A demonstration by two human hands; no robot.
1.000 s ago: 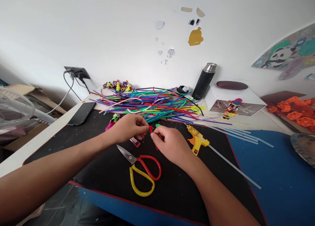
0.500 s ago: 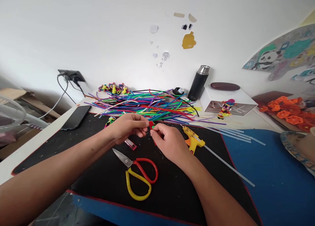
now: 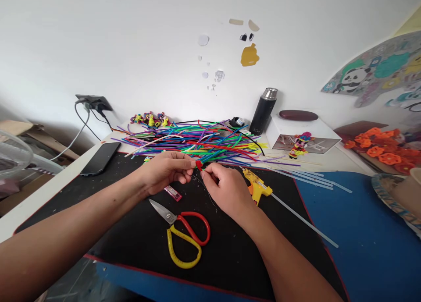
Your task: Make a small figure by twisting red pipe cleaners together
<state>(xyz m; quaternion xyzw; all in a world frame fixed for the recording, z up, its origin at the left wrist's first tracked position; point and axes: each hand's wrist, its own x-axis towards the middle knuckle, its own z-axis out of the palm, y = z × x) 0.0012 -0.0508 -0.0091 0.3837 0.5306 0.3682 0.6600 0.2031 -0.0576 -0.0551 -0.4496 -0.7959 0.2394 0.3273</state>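
the small red strip (image 3: 199, 165) sits in the gap between your two hands, above the black mat (image 3: 243, 249). from your left hand (image 3: 169, 170) it lies just to the right, its upper end at your thumb and fingertip, which are closed in a pinch on it. its short long axis seems to slant down and right toward your right hand (image 3: 226, 188), whose thumb and finger look pressed together on the lower end. both hands are about equally near. your scissors (image 3: 170, 217) lie below, toward you, blades pointing up and left.
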